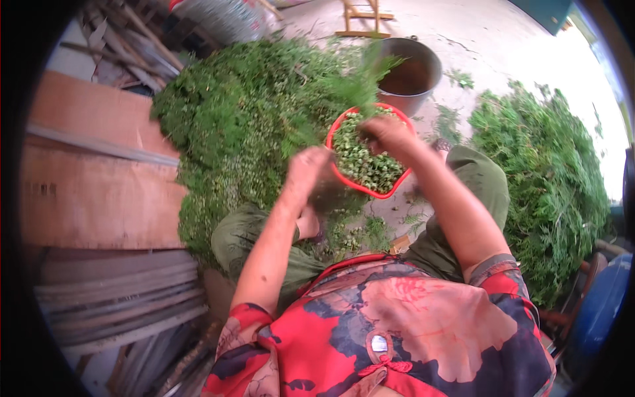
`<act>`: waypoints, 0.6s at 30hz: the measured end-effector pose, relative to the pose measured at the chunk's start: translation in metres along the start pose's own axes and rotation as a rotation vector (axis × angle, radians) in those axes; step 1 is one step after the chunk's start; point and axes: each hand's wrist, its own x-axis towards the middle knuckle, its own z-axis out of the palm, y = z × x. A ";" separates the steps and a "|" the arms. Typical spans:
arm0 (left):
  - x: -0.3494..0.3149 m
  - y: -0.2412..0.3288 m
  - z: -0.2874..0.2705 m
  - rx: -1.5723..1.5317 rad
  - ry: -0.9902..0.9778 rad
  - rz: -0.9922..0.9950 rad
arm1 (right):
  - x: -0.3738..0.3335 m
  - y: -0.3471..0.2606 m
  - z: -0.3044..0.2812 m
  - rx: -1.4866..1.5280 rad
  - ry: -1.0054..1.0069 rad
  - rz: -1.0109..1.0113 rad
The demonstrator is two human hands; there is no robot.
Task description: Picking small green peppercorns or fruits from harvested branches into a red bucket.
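Holding right hand (389,134) over, left hand (309,165) beside, roundish red-rimmed plastic bowl (378,194), likely spilling less; not seeing either grip clearly enough for telling.

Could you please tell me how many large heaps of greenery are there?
2: the left heap and the right heap, on either side of the red basin.

A loose short-sleeved blouse (423,331) is printed with big blooms in red, dusty pink and near-black navy, its lower edge trimmed in red. On its front sit a small teardrop keyhole (379,343) and a red knotted-cord fastening (385,364). The right sleeve (499,270) ends in a greyish band. Below are plain olive-green trousers (476,178) and a dark, patterned shoe (442,144). The left hand (309,171) and right hand (391,137) are bare.
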 end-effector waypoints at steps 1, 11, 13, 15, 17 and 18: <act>0.008 0.007 -0.022 -0.104 0.050 -0.097 | 0.001 -0.019 -0.023 -0.325 0.125 -0.042; 0.054 -0.224 -0.149 0.512 0.331 -0.557 | -0.057 -0.126 -0.103 1.032 -0.263 -0.592; 0.043 -0.249 -0.128 0.913 0.018 -0.515 | -0.012 -0.079 -0.062 0.622 0.088 -0.440; 0.035 -0.243 -0.096 1.021 -0.158 -0.446 | 0.000 -0.056 -0.043 0.429 0.197 -0.298; 0.029 -0.259 -0.087 1.028 -0.254 -0.458 | 0.013 -0.045 -0.042 0.331 0.045 -0.209; 0.031 -0.259 -0.083 1.020 -0.268 -0.456 | 0.019 -0.044 -0.039 0.308 0.025 -0.165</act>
